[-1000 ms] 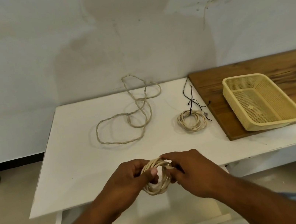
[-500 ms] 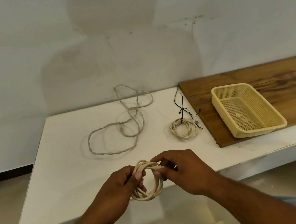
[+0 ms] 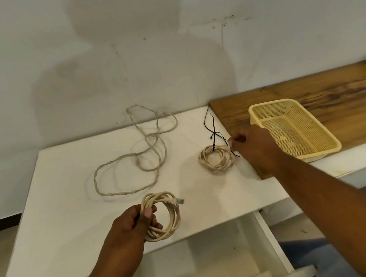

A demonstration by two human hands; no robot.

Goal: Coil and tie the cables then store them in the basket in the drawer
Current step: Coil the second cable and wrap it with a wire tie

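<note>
Lower centre, the left hand (image 3: 133, 227) grips a coiled cable (image 3: 166, 215); mid-frame, the right hand (image 3: 254, 148) pinches a black tie (image 3: 214, 131) beside a second coil (image 3: 216, 159).

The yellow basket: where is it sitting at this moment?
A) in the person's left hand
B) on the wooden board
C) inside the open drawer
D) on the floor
B: the yellow basket rests on the wooden board at the right, apart from the open drawer below the white tabletop, and no hand holds it.
</note>
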